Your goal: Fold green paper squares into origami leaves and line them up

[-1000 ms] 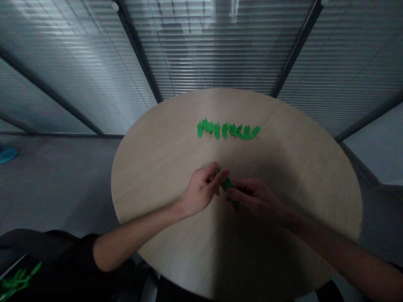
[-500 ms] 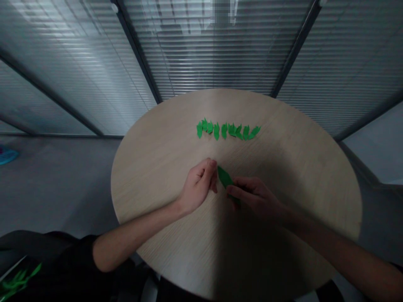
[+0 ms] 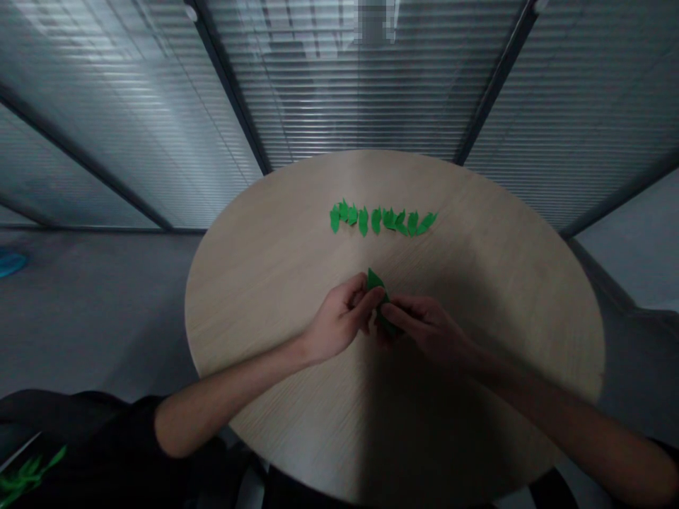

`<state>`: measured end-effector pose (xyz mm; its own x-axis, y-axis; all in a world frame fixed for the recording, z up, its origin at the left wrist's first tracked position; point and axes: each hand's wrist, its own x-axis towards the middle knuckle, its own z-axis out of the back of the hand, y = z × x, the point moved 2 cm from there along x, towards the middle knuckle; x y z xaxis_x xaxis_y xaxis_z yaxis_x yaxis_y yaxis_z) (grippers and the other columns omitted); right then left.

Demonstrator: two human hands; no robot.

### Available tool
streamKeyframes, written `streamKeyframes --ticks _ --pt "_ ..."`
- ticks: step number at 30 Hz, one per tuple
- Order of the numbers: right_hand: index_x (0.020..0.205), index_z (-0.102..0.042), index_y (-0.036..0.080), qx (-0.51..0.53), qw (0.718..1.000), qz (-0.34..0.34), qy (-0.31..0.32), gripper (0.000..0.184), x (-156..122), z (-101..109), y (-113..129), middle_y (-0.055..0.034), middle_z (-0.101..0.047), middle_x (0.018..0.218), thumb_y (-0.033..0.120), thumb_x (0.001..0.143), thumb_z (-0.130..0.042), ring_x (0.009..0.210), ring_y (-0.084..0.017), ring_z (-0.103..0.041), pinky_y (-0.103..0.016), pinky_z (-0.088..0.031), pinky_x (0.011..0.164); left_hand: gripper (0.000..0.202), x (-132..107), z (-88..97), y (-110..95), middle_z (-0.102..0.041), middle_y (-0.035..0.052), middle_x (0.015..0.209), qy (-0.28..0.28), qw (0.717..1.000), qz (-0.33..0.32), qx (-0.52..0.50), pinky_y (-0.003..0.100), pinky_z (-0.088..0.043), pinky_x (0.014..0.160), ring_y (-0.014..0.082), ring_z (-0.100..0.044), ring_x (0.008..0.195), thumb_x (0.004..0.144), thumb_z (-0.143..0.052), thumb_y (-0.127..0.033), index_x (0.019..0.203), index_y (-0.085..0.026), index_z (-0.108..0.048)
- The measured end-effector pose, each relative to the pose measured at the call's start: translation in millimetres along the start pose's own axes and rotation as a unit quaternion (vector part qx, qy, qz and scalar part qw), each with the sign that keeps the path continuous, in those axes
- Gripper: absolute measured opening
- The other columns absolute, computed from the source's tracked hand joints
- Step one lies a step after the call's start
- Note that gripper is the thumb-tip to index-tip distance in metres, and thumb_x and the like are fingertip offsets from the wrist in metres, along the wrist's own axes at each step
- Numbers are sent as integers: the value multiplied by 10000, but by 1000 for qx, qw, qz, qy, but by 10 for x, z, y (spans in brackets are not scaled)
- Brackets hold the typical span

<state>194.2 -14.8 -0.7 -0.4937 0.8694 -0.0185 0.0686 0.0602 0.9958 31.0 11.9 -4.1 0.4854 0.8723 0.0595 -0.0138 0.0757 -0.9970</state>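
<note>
Both my hands are held over the near middle of a round light-wood table (image 3: 276, 332). My left hand (image 3: 339, 318) pinches the upper part of a folded green paper leaf (image 3: 378, 293) from the left. My right hand (image 3: 424, 329) grips the lower part of the same leaf from the right, and its fingers hide the leaf's lower end. Farther along the table, out of reach of my fingers, a row of several small green paper leaves (image 3: 382, 220) lies flat, running left to right.
A dark surface at the lower left holds a bunch of green leaf shapes (image 3: 26, 475). A teal object (image 3: 10, 263) lies on the grey floor at far left. Glass walls with slatted blinds (image 3: 361, 85) stand behind the table.
My left hand has moved right and now pinches the leaf, which it did not touch before. The leaf looks shorter and folded, with its tip pointing up.
</note>
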Motion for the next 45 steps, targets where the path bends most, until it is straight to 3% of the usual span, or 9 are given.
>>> streamKeyframes --ticks 5,12,18,22,28,31,38,45 --pt "834 -712 155 -33 999 24 -19 420 -7 -3 47 0 -630 714 525 1007 -613 623 -103 -595 -238 -488 618 378 2 -3 7 -556 -41 636 -8 1000 -12 -18 192 -422 456 79 -529 498 1003 -590 -509 846 -171 -524" --pt "861 -705 160 -10 1000 24 -18 377 -11 -5 21 -27 -678 786 461 1038 -561 688 -122 -633 -249 -521 655 341 -20 12 -1 -609 -16 640 13 1000 -17 -6 206 -473 494 111 -606 550 1040 -540 -478 879 -179 -509" --pt "826 -667 168 -123 986 38 -109 317 -32 70 -18 5 -617 708 434 993 -629 634 -112 -565 -240 -447 587 338 -23 3 -15 -538 -45 651 10 1000 -24 -2 179 -469 462 77 -534 518 1020 -584 -463 868 -167 -528" --pt "769 -643 178 -131 983 54 -113 331 -35 76 37 10 -597 677 417 994 -604 617 -112 -543 -243 -430 572 321 -18 -5 7 -515 -54 641 5 1000 -26 -3 177 -494 455 81 -530 514 1022 -584 -461 897 -169 -536" --pt "748 -641 180 -130 984 37 -118 349 -24 74 19 3 -604 671 433 984 -604 613 -117 -542 -256 -424 576 225 -13 29 -3 -586 -52 782 -80 992 -92 -26 172 -555 498 64 -580 532 966 -691 -324 1070 -200 -535" --pt "777 -665 177 -132 983 26 -125 343 -17 68 -7 -4 -625 685 444 983 -606 624 -122 -561 -261 -438 591 208 -21 42 -6 -602 -51 770 -91 989 -114 -4 154 -527 511 63 -610 549 958 -704 -280 1080 -201 -555" --pt "768 -678 169 -136 981 17 -137 373 -13 69 -13 -10 -648 682 473 976 -621 619 -123 -582 -257 -453 592 197 -25 55 -17 -556 -71 609 -87 993 -77 21 173 -482 512 87 -604 535 954 -708 -320 1039 -183 -596" --pt "815 -693 168 -134 983 23 -120 376 -13 83 -34 -17 -654 704 491 989 -611 633 -133 -601 -261 -472 596 218 -17 47 -59 -613 -31 676 -59 997 -40 32 181 -475 490 97 -614 552 939 -714 -354 982 -176 -598"
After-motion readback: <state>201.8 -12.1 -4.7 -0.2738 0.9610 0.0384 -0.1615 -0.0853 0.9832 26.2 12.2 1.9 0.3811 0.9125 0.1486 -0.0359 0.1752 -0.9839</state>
